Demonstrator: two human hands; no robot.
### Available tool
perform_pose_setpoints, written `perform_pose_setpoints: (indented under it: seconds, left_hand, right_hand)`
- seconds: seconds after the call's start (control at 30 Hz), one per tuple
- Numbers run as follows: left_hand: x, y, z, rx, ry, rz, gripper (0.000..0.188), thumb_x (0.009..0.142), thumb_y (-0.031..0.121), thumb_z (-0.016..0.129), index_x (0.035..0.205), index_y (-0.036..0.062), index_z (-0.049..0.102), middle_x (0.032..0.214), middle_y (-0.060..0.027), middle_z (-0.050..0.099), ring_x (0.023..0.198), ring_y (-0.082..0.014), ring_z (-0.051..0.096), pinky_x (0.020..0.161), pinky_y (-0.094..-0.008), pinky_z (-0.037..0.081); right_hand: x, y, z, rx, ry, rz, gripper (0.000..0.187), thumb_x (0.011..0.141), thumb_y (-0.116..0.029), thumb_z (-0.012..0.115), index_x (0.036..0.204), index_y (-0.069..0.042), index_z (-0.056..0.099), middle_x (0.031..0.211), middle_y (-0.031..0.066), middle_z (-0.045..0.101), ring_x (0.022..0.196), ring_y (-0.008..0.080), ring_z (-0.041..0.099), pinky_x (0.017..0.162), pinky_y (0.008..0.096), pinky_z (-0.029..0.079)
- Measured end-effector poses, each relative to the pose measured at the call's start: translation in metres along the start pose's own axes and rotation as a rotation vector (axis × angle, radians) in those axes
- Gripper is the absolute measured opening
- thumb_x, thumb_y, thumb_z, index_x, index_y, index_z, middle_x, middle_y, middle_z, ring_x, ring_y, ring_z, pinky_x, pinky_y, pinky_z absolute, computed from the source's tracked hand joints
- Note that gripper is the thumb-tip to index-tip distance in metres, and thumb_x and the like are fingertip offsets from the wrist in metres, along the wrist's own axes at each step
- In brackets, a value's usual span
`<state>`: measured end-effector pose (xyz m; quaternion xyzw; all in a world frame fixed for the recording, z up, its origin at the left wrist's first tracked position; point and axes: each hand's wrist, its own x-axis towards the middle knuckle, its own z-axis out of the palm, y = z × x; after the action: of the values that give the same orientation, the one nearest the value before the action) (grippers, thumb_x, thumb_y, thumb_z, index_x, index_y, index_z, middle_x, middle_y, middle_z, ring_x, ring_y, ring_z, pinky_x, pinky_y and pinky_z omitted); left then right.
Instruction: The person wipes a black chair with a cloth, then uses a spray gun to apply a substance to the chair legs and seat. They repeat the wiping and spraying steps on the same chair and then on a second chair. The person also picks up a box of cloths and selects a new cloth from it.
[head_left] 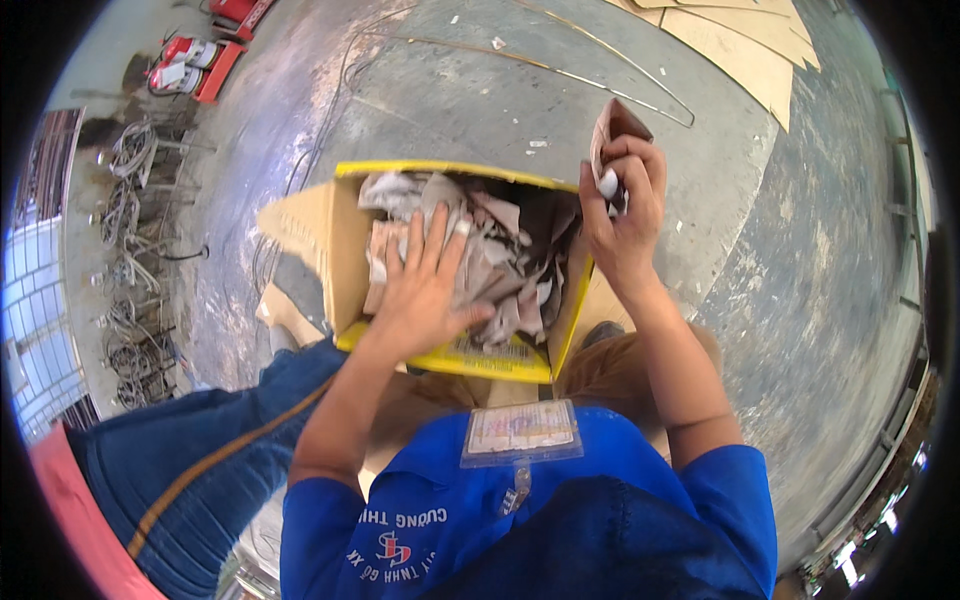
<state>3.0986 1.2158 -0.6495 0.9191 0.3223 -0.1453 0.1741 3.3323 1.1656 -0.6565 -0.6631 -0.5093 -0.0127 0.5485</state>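
Observation:
A cardboard box (pixel 335 240) with yellow edges stands with its top open in front of me. Crumpled, torn scraps (pixel 505 265), grey to pinkish brown and looking like used sandpaper, fill much of it. My left hand (pixel 425 290) lies on these scraps with its fingers spread, gripping nothing. Beyond the box's right side my right hand (pixel 630 210) is raised, its fingers closed round a curled reddish-brown piece of sandpaper (pixel 603 135). A small whitish bit shows between those fingers; what it is I cannot make out.
At my left is another person's leg in blue jeans (pixel 220 450). Thin bent rods (pixel 570 75) and flat brown sheets (pixel 745 60) lie on the floor ahead. Red fire extinguishers (pixel 185 65) stand far left, near coiled hoses (pixel 130 260) along the wall.

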Motion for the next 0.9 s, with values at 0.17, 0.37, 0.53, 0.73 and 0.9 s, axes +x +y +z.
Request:
perform_pose_setpoints:
  seconds: [0.17,0.37,0.53,0.73,0.9]
  left_hand:
    - [0.023,-0.005,0.006,-0.062,-0.074,-0.056,0.099,0.071,0.044,0.072,0.139,-0.0077,0.022,0.153,-0.0234,0.005,0.14,-0.0438,0.009,0.111,-0.0573,0.01]
    - [0.066,-0.023,0.0,-0.114,-0.114,-0.06,0.099,0.071,0.04,0.075,0.145,0.0035,0.02,0.154,-0.0198,0.006,0.142,-0.0393,0.007,0.111,-0.058,0.011]
    - [0.071,-0.01,-0.03,-0.025,-0.293,-0.131,0.103,0.072,0.043,0.073,0.147,0.0042,0.014,0.154,-0.0223,0.004,0.141,-0.0402,0.006,0.111,-0.058,0.013]
    - [0.034,0.0,-0.134,-0.594,0.137,-0.193,0.09,0.082,0.034,0.067,0.146,0.0001,0.014,0.152,-0.0249,0.011,0.142,-0.0335,0.014,0.114,-0.0415,0.017]
    - [-0.036,0.132,-0.184,-1.926,0.196,-0.416,0.072,0.089,0.033,0.059,0.144,0.0034,0.023,0.146,-0.0193,0.025,0.136,-0.0281,0.026,0.109,-0.038,0.025]
  right_hand:
    - [0.003,-0.012,-0.019,-0.048,0.027,0.085,0.02,0.074,0.002,0.068,0.077,-0.001,0.049,0.097,0.0143,0.052,0.086,0.0269,0.054,0.07,0.032,0.046]
    - [-0.01,-0.003,-0.036,-0.081,0.098,0.435,0.019,0.077,0.001,0.067,0.08,-0.001,0.048,0.109,0.0154,0.053,0.092,0.0263,0.055,0.075,0.0323,0.045]
    - [-0.051,0.022,-0.065,-0.23,0.34,0.715,0.024,0.083,-0.011,0.065,0.101,0.001,0.056,0.122,0.0129,0.052,0.097,0.0248,0.059,0.077,0.0319,0.048]
    - [-0.113,-0.023,-0.191,0.26,0.727,1.222,0.029,0.081,-0.008,0.059,0.109,0.0,0.059,0.099,0.0057,0.061,0.087,0.0144,0.058,0.075,0.0295,0.048]
    - [-0.035,-0.131,-0.15,0.309,0.614,1.142,0.032,0.085,-0.013,0.06,0.115,-0.003,0.054,0.104,0.0068,0.062,0.088,0.016,0.06,0.078,0.0306,0.049]
